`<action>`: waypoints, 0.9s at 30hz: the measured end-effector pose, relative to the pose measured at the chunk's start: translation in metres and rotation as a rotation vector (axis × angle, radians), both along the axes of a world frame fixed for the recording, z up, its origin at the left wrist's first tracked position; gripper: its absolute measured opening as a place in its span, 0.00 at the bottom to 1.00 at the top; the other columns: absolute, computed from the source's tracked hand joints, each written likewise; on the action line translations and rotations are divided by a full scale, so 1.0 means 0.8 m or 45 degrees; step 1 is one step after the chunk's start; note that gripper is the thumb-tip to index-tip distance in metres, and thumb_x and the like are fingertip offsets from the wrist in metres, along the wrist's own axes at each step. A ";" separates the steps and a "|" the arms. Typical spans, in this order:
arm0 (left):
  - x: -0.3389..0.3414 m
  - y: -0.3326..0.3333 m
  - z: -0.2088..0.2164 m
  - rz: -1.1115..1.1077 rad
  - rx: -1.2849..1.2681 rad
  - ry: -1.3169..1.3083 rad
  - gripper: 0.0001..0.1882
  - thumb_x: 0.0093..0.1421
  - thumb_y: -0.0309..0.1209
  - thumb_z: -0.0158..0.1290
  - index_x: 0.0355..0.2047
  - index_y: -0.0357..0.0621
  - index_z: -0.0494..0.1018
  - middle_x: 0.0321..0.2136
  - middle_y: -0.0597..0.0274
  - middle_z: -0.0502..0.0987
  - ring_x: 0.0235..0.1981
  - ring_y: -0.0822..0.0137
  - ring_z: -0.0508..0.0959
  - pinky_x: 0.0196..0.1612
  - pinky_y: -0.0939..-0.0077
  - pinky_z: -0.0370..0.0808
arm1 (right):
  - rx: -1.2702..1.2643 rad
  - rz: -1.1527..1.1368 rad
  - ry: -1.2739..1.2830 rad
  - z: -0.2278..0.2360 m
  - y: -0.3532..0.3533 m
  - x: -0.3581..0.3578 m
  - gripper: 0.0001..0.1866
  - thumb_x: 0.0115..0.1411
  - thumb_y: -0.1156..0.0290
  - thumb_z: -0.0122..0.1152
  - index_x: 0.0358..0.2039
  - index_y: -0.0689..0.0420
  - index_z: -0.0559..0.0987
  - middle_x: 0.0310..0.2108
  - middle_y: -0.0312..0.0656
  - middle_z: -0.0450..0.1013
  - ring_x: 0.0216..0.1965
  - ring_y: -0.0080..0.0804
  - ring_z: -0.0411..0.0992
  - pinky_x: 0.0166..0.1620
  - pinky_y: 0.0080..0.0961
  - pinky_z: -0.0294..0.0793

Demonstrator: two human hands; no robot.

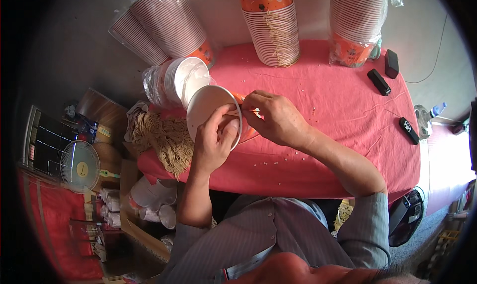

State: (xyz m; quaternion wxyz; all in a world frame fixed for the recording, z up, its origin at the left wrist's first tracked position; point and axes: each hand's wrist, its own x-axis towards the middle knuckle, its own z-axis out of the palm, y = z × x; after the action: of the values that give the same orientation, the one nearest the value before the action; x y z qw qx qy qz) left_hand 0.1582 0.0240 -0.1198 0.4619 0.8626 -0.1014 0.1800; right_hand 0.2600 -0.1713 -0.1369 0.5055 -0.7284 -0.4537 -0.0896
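Note:
A paper bucket (206,102), white inside with some orange showing outside, is tilted above the table with its mouth toward me. My left hand (216,140) reaches into the mouth, its fingers curled against the inner wall near the right rim, holding it. At that rim, on the outside, my right hand (278,117) is closed in a pinch; whatever lies between its fingertips is too small to make out. Just left of the bucket, a bundle of beige cords (166,140) hangs over the table edge. Behind it lies a sleeve of nested white buckets (174,80) in clear plastic.
Tall bucket stacks stand at the back left (169,20), back middle (271,35), with cords down its side, and back right (355,25). Black devices (379,81) lie right on the red tablecloth (328,135). A cardboard box (134,219) with buckets and a fan (80,165) are at left.

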 end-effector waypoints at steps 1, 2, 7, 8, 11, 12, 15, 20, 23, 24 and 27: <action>0.003 0.003 -0.003 -0.001 -0.003 -0.016 0.17 0.72 0.24 0.56 0.59 0.31 0.74 0.42 0.46 0.88 0.45 0.61 0.88 0.46 0.68 0.82 | -0.008 -0.005 0.006 0.000 0.000 -0.001 0.10 0.64 0.74 0.67 0.44 0.64 0.81 0.42 0.52 0.81 0.40 0.56 0.82 0.43 0.46 0.83; 0.006 0.004 -0.005 -0.003 -0.007 -0.031 0.17 0.72 0.23 0.56 0.58 0.31 0.74 0.42 0.46 0.88 0.45 0.62 0.88 0.46 0.68 0.82 | -0.018 -0.011 0.012 0.000 0.000 -0.001 0.10 0.64 0.74 0.67 0.44 0.64 0.81 0.41 0.52 0.81 0.40 0.56 0.82 0.43 0.46 0.83; 0.014 -0.001 0.002 0.066 0.027 0.019 0.11 0.70 0.21 0.55 0.52 0.32 0.78 0.38 0.49 0.88 0.40 0.62 0.89 0.44 0.70 0.82 | -0.033 -0.016 0.002 -0.004 0.004 0.002 0.10 0.65 0.74 0.67 0.44 0.64 0.81 0.42 0.52 0.81 0.41 0.56 0.82 0.43 0.45 0.83; 0.017 -0.002 0.002 0.096 0.073 0.004 0.09 0.70 0.20 0.55 0.49 0.33 0.79 0.36 0.50 0.88 0.38 0.63 0.89 0.42 0.70 0.82 | -0.042 -0.019 0.007 -0.005 0.004 0.003 0.09 0.65 0.74 0.67 0.44 0.64 0.81 0.42 0.52 0.81 0.41 0.56 0.82 0.43 0.45 0.83; 0.027 0.002 -0.002 0.113 0.174 -0.055 0.05 0.69 0.20 0.56 0.43 0.36 0.80 0.31 0.50 0.86 0.32 0.63 0.88 0.37 0.68 0.81 | 0.008 -0.035 -0.008 -0.010 0.006 0.004 0.09 0.66 0.73 0.67 0.43 0.65 0.81 0.39 0.52 0.82 0.40 0.54 0.83 0.42 0.44 0.83; 0.029 0.003 -0.001 0.114 0.174 -0.057 0.05 0.69 0.20 0.56 0.43 0.36 0.80 0.31 0.50 0.86 0.32 0.63 0.88 0.37 0.68 0.81 | 0.008 -0.034 -0.010 -0.012 0.007 0.005 0.09 0.66 0.73 0.67 0.43 0.65 0.81 0.39 0.52 0.82 0.40 0.54 0.83 0.42 0.44 0.83; 0.034 0.007 0.009 0.318 0.266 -0.107 0.02 0.68 0.23 0.59 0.39 0.38 0.79 0.28 0.46 0.82 0.27 0.58 0.86 0.32 0.64 0.77 | 0.035 -0.020 0.151 -0.017 0.009 0.010 0.10 0.67 0.72 0.68 0.44 0.65 0.81 0.33 0.50 0.82 0.36 0.47 0.84 0.40 0.41 0.83; 0.035 0.007 0.021 0.717 0.572 -0.633 0.04 0.69 0.24 0.60 0.43 0.40 0.79 0.31 0.52 0.82 0.30 0.53 0.84 0.34 0.61 0.79 | -0.007 -0.099 0.498 -0.013 0.004 0.021 0.12 0.69 0.72 0.68 0.50 0.61 0.82 0.25 0.42 0.78 0.27 0.26 0.76 0.34 0.32 0.77; 0.034 0.004 0.017 0.530 0.721 -0.860 0.08 0.64 0.22 0.64 0.44 0.41 0.81 0.36 0.56 0.83 0.35 0.53 0.84 0.39 0.59 0.81 | 0.090 -0.006 0.458 0.001 0.003 0.012 0.14 0.71 0.71 0.67 0.54 0.61 0.82 0.25 0.41 0.77 0.27 0.22 0.73 0.34 0.30 0.76; 0.032 -0.004 0.017 0.453 0.731 -0.825 0.09 0.63 0.21 0.66 0.44 0.41 0.83 0.37 0.56 0.82 0.38 0.53 0.84 0.42 0.58 0.82 | 0.085 -0.007 0.460 0.000 0.004 0.010 0.14 0.71 0.71 0.67 0.54 0.61 0.82 0.25 0.41 0.77 0.27 0.22 0.73 0.34 0.30 0.76; 0.034 -0.016 0.017 0.288 0.654 -0.714 0.09 0.65 0.19 0.64 0.46 0.37 0.83 0.38 0.55 0.82 0.37 0.59 0.84 0.41 0.66 0.81 | 0.346 0.110 0.393 -0.017 0.020 0.006 0.14 0.73 0.67 0.67 0.53 0.62 0.84 0.26 0.43 0.80 0.28 0.26 0.77 0.36 0.32 0.80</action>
State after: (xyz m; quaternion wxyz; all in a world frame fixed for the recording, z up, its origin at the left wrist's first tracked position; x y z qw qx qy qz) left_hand 0.1852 0.0109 -0.1065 0.1629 0.8730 -0.1699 0.4271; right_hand 0.2648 -0.1555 -0.1506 0.6660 -0.6385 -0.3855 -0.0156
